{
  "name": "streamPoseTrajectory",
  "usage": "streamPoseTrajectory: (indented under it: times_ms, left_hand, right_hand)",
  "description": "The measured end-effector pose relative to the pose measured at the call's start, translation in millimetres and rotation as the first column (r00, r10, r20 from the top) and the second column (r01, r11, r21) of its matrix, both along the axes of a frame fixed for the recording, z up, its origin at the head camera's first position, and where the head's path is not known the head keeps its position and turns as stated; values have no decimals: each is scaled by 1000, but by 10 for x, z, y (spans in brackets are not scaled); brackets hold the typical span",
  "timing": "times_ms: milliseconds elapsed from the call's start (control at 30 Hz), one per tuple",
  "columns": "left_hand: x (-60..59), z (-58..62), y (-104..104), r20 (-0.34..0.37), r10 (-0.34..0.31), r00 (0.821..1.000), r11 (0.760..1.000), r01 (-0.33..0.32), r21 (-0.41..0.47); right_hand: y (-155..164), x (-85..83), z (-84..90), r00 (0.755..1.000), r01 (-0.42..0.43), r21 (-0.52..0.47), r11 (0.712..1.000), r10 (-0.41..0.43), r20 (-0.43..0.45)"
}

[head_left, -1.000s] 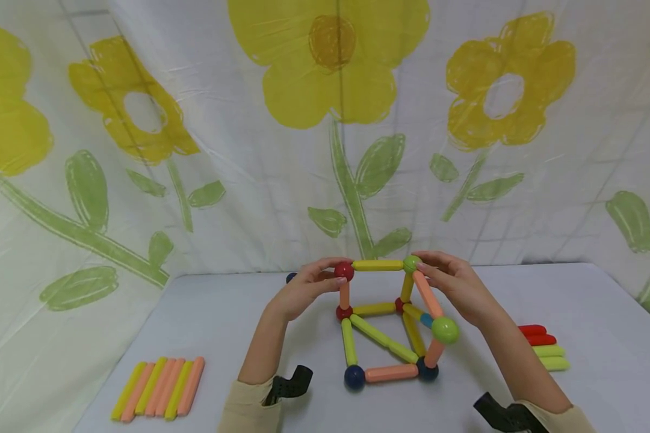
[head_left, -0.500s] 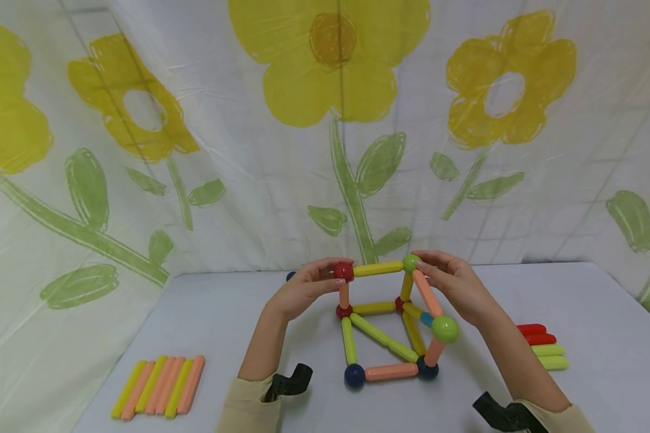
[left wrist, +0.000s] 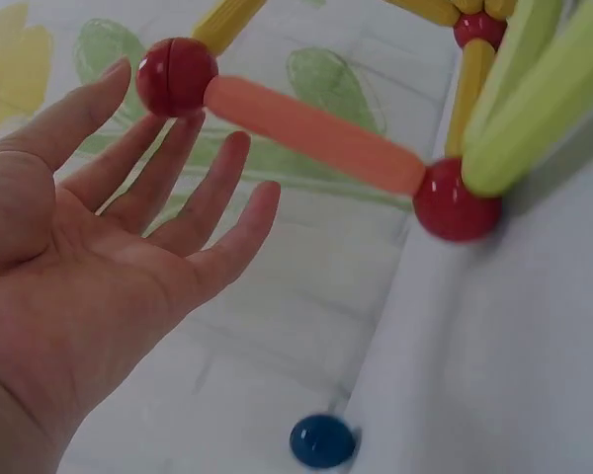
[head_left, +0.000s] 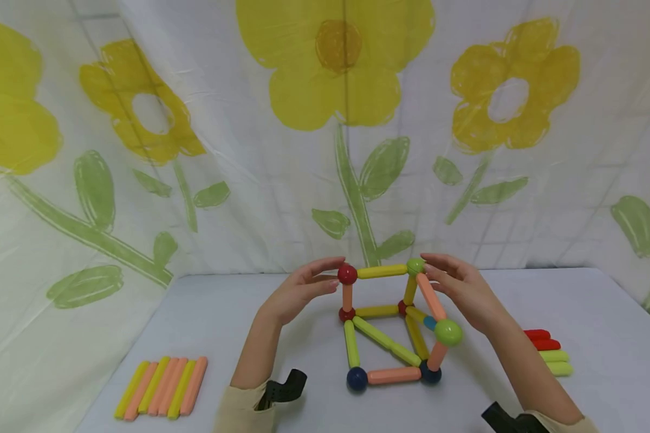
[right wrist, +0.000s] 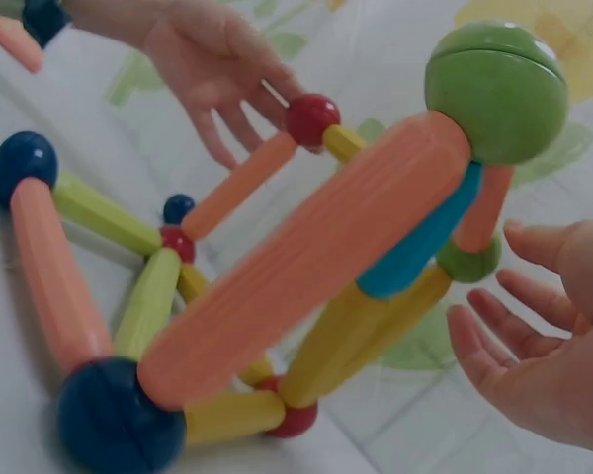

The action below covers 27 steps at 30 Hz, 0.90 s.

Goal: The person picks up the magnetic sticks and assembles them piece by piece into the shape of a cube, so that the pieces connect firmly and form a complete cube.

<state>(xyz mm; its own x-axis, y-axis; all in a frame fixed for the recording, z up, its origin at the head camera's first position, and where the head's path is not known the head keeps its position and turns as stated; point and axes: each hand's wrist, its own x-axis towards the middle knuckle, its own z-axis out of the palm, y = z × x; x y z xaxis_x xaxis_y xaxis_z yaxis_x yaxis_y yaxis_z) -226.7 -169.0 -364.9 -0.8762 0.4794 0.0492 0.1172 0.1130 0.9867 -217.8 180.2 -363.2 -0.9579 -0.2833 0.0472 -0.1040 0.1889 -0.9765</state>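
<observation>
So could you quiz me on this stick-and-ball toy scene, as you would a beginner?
1. True or false: the left hand grips the top red ball.
2. Which stick joins the top red ball to the top green ball? A) yellow B) blue C) red
3. Where is the row of loose orange and yellow sticks relative to the frame?

Key:
1. False: the fingers are straight, at most touching the ball.
2. A, the yellow stick.
3. On the table, on the person's left.
</observation>
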Motion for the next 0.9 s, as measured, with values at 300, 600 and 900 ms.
streamPoseTrajectory:
  times_ms: [300,600,900]
  left_hand:
    - [419,52,-685,-16,125,992,990,-126,-61]
    - [1052,-42,-1474,38,325,945,935,-315,-162]
    - [1424,-256,-1910,227,481,847,855,-397,-333]
  right_hand:
    - [512,158,-91,993,33,142,989,-16,-119]
    - [1325,294,-357,991,100,349,932,-63,-117]
    - [1728,376,-495,986,152,586,796,-165,-31]
